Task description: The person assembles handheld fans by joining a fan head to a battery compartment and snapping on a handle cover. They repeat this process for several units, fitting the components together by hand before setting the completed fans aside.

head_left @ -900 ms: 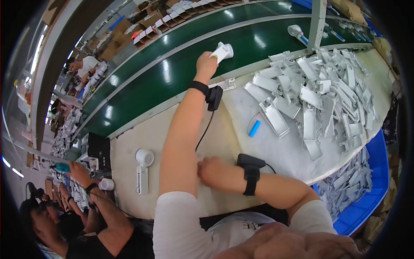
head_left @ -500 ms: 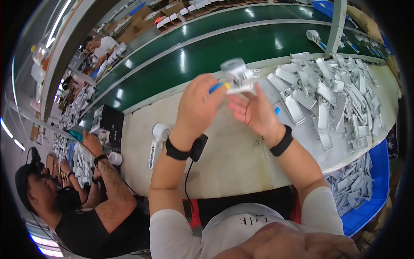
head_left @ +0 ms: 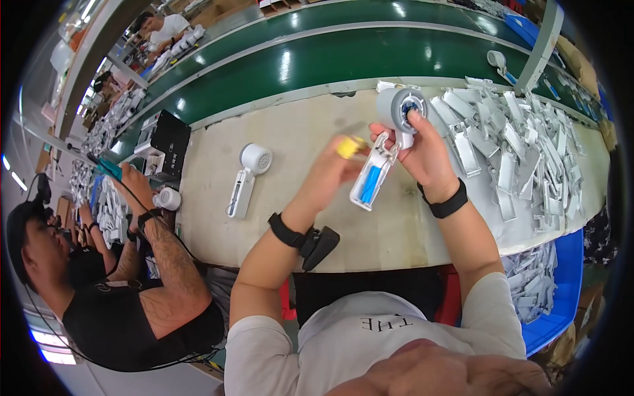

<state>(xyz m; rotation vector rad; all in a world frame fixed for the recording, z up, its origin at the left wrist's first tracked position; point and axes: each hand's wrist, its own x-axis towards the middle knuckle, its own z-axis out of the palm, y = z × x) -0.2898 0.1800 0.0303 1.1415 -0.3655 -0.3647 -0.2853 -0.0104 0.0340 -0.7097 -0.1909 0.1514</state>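
Workbench scene, read left to right. At nine o'clock I see a co-worker's hand (head_left: 135,187) beside a black box (head_left: 165,142). A finished white handheld fan (head_left: 247,177) lies on the beige surface (head_left: 297,132). My left hand (head_left: 328,175) is curled around a small yellow part (head_left: 349,146), blurred. My right hand (head_left: 429,155) grips a grey-headed fan body (head_left: 389,148), raised above the surface, its opened handle showing a blue cell (head_left: 371,183). At three o'clock, white handle shells (head_left: 528,145) lie heaped.
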